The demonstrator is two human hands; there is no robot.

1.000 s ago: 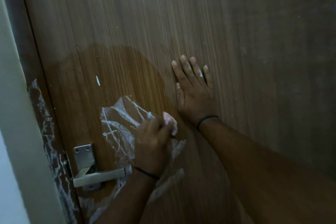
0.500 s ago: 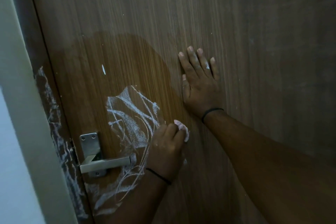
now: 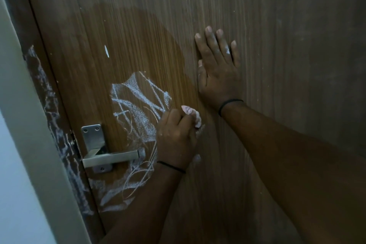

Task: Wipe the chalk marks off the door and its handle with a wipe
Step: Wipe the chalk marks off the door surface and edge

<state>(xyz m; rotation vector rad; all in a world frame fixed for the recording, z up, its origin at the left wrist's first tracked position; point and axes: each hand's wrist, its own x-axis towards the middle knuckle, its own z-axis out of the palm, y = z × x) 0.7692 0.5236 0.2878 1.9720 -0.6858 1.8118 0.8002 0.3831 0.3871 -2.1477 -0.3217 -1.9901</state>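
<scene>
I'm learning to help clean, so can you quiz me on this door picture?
1. True or false: the right hand lies flat on the door.
2. Which hand holds the wipe?
A. left hand
B. right hand
C. neither
3. Fill in: the thickest chalk on the door sits just above the metal ____.

Key: 1 true; 2 A; 3 handle.
</scene>
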